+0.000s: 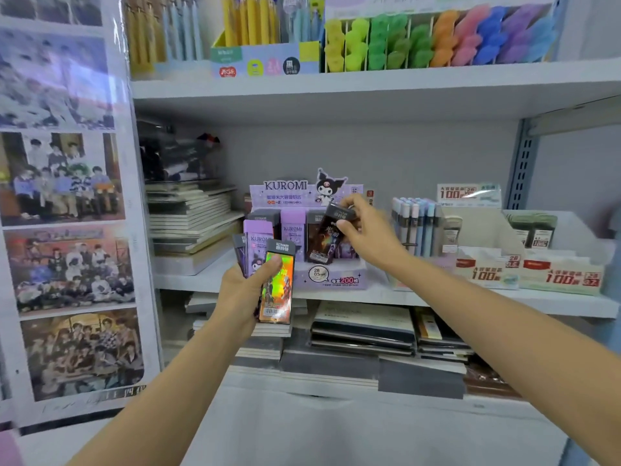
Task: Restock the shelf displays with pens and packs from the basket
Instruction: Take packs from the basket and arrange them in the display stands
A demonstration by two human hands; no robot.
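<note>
Hands apart, each loaded. Your right hand [366,230] is up at the Kuromi display box [336,280] on the middle shelf [504,301], thumb and fingers pinching the top end of a dark pack [327,238]. The pack's long axis runs steep but tilted: the top leans up and right into your grip, and the lower end points down and left at the box's right-hand row. Whether that end has entered the row you cannot tell, because packs standing in front hide it. Your left hand [245,284] is lower and to the left, in front of the box's left front corner, clamped on a fan of stock: a holographic pack [277,287] in front under the thumb, with purple packs [257,250] behind it. The right hand is plainly the nearer one to the open slot, and the left is only a magazine for now. My judgement is that the coming move turns on that lean. The pack likely needs bringing upright, in line with the standing packs, then going straight down. If pushed at the present angle, its lower corner could catch a neighbour. The pens [413,227] stand just right of your wrist, so mind them when you draw back.
</note>
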